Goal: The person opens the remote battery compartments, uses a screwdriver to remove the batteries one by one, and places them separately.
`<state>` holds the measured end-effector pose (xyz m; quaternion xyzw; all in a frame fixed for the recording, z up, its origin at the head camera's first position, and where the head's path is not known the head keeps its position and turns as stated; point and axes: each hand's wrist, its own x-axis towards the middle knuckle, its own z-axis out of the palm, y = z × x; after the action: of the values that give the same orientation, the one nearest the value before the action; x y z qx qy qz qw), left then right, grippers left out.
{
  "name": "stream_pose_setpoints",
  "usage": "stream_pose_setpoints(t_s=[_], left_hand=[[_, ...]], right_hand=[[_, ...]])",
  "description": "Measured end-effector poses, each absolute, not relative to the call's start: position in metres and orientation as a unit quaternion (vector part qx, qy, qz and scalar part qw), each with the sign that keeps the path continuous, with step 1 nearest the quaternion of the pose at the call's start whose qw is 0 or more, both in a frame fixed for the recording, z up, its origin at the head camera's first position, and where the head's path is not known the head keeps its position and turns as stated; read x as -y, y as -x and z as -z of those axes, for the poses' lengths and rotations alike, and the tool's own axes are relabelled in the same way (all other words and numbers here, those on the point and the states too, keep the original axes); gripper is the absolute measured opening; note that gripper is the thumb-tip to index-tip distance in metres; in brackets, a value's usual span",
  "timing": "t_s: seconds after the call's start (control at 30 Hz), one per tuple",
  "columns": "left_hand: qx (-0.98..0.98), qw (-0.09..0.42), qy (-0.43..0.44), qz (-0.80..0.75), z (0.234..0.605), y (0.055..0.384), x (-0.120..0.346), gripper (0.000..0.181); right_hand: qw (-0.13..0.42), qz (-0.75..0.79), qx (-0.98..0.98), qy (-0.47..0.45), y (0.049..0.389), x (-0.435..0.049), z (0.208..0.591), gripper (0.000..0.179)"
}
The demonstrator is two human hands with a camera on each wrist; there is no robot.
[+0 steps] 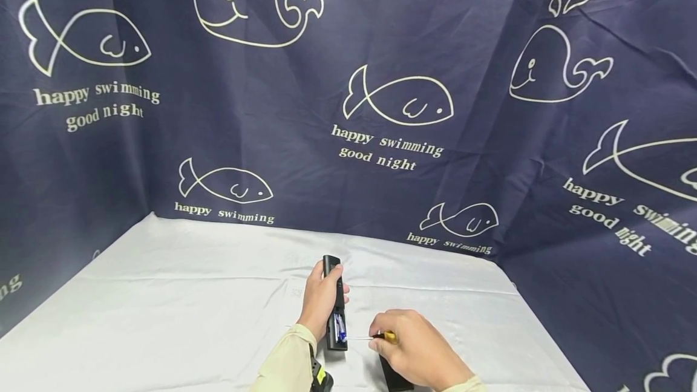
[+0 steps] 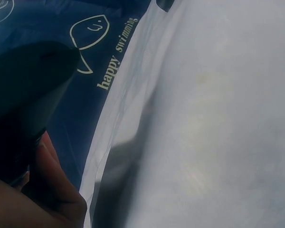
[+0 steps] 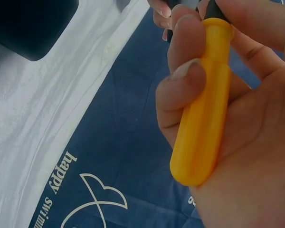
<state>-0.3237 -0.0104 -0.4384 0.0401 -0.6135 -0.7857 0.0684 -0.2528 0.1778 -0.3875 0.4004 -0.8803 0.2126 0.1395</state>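
Note:
My left hand [image 1: 318,298] grips a black remote control [image 1: 340,301], its thumb lying over the upper part. The remote's lower end shows an open battery compartment with blue-and-white batteries [image 1: 340,325] inside. In the left wrist view the remote [image 2: 28,90] is a dark shape above the curled fingers [image 2: 59,185]. My right hand [image 1: 419,346] holds a screwdriver with a yellow handle [image 3: 202,118] and a black collar. Its thin shaft [image 1: 358,338] points left, the tip right at the batteries' lower end.
A white cloth [image 1: 190,301] covers the table. Dark blue curtains [image 1: 305,107] with fish and whale prints stand at the back and both sides. A black flat-sided object [image 1: 396,377] shows under the right hand. A black device [image 1: 321,380] sits by the left wrist.

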Motion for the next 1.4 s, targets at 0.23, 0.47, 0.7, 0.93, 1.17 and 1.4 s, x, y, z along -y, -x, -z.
stream_pose_setpoints(t_s=[0.23,0.47,0.7,0.93,1.17,1.4], left_hand=[[0.613,0.068,-0.04,0.786,0.438,0.325,0.01,0.029],[0.612,0.063,-0.043,0.787,0.438,0.325,0.01,0.03],[0.619,0.066,-0.04,0.781,0.437,0.323,0.01,0.031],[0.627,0.067,-0.037,0.775,0.436,0.323,0.01,0.037],[0.631,0.07,-0.036,0.772,0.438,0.324,0.009,0.037],[0.632,0.052,-0.021,0.773,0.439,0.325,0.008,0.036]], right_hand=[[0.129,-0.211,0.892,-0.379,0.254,-0.182,0.387,0.018],[0.122,-0.205,0.899,-0.368,0.255,-0.186,0.387,0.019],[0.113,-0.201,0.904,-0.359,0.255,-0.188,0.388,0.02],[0.132,-0.175,0.911,-0.349,0.255,-0.183,0.39,0.014],[0.173,-0.149,0.907,-0.353,0.254,-0.173,0.397,0.013],[0.202,-0.132,0.905,-0.35,0.254,-0.169,0.401,0.015]])
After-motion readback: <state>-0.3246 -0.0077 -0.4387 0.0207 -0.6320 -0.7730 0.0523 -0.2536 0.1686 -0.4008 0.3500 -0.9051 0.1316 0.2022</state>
